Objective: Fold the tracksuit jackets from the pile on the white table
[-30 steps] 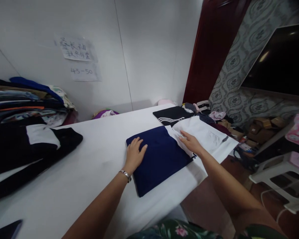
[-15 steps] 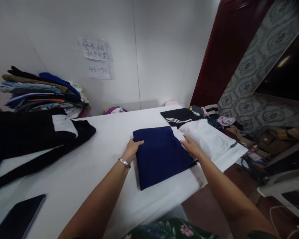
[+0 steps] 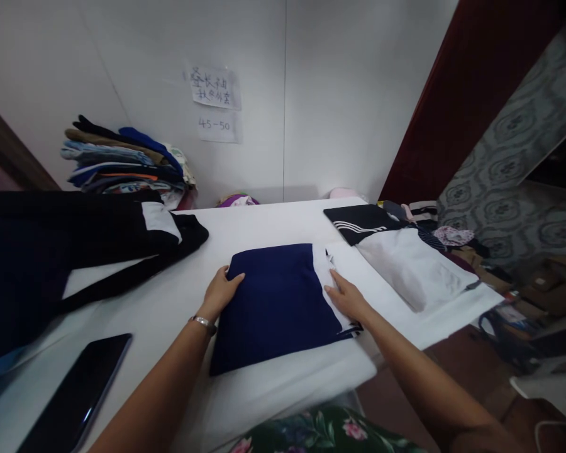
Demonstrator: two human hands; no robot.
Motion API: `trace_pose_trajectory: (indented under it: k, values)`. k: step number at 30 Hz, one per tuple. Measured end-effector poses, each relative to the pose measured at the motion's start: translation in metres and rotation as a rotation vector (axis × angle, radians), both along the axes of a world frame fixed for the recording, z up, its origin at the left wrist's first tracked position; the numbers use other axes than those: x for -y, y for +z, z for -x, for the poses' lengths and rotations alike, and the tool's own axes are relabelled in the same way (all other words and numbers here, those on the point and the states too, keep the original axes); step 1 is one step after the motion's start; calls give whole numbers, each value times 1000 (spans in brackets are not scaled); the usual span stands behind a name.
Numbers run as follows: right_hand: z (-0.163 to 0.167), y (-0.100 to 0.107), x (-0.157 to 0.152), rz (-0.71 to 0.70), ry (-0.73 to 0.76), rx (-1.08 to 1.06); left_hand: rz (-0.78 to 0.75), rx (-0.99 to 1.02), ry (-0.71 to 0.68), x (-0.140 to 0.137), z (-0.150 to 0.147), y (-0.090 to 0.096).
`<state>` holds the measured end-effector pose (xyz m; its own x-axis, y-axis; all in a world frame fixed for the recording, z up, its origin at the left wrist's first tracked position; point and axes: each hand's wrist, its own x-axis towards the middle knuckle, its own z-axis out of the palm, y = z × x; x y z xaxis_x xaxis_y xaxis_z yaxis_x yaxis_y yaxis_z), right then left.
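A folded navy-blue garment (image 3: 273,308) with a white strip along its right side lies on the white table in front of me. My left hand (image 3: 221,290) grips its left edge, thumb on top and fingers tucked out of sight underneath. At the opposite side, my right hand (image 3: 346,296) grasps the white strip, with thumb and forefinger showing. Right of that hand is a folded white garment (image 3: 408,261), and behind it a black one with white stripes (image 3: 358,221). A black garment with a white patch (image 3: 122,233) is spread out on the left.
A tall stack of folded clothes (image 3: 127,167) stands at the back left against the wall. At the front left lies a dark phone-like device (image 3: 82,390). The white table's (image 3: 311,377) near edge runs just before me. A white stool (image 3: 547,390) stands at the right.
Both hands have moved left with the navy garment, opening a gap between it and the white garment. The white strip shows more fully. My view has turned slightly left.
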<state>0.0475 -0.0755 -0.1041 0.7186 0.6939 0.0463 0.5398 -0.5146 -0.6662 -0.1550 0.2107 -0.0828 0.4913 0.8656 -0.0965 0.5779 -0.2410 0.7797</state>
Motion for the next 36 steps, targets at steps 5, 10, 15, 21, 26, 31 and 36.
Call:
trace_pose_trajectory:
  k: [5,10,15,21,26,31,36]
  values:
    - [-23,27,-29,124,-77,149,-459,-135,-162,25,-6,8]
    - [-40,37,-75,234,-147,76,-631,-303,-354,50,-15,4]
    - [-43,31,-74,167,-149,159,-634,-369,-445,51,-15,-3]
    - [-45,12,-59,221,-191,146,-610,-333,-520,57,-14,-2]
    - [-44,15,-55,315,-153,229,-603,-312,-511,57,-14,-7]
    - [-26,48,-74,258,-2,460,-488,-297,-500,45,-25,7]
    - [-6,55,-118,230,201,449,-623,-324,-468,22,-54,22]
